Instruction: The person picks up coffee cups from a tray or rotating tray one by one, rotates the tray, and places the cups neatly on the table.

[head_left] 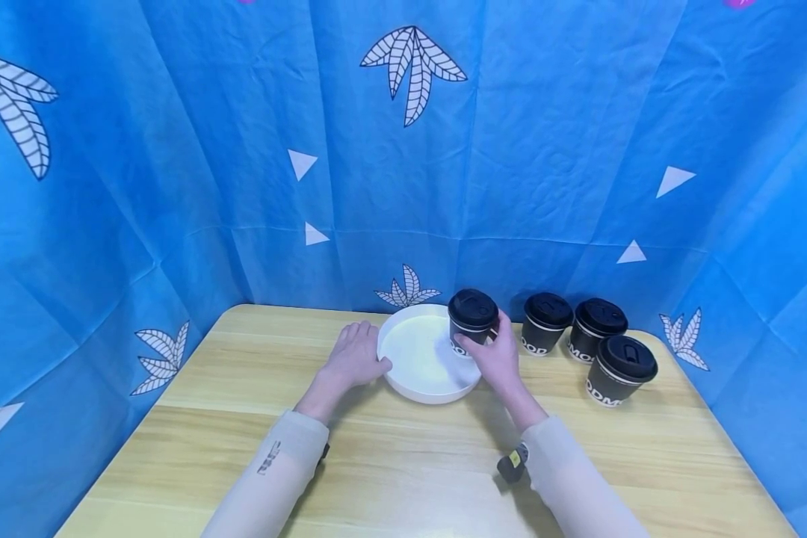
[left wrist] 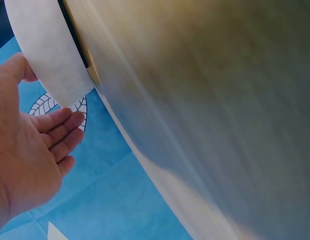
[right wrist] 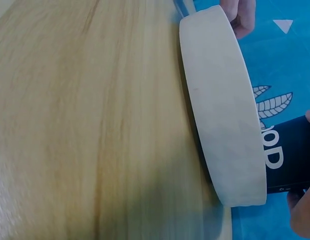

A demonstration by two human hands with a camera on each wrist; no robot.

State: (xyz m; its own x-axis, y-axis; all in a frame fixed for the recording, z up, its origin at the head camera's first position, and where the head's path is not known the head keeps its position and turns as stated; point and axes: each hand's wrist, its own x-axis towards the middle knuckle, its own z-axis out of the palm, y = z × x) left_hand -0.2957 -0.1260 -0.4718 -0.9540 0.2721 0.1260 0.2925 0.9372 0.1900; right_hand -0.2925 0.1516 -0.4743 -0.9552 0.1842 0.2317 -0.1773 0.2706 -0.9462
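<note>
A round white tray with a low wall lies on the table. My left hand holds its left edge, thumb over the rim and fingers along the outer side; in the left wrist view the fingertips meet the tray's wall. My right hand grips a black paper cup with a black lid and white lettering, over the tray's right side. In the right wrist view the cup's base is hidden behind the tray's wall, so whether it touches the tray's floor I cannot tell.
Right of the tray stand three similar lidded cups: one nearest the tray, one behind at the right, and one closer to the front. A blue patterned curtain hangs around the wooden table.
</note>
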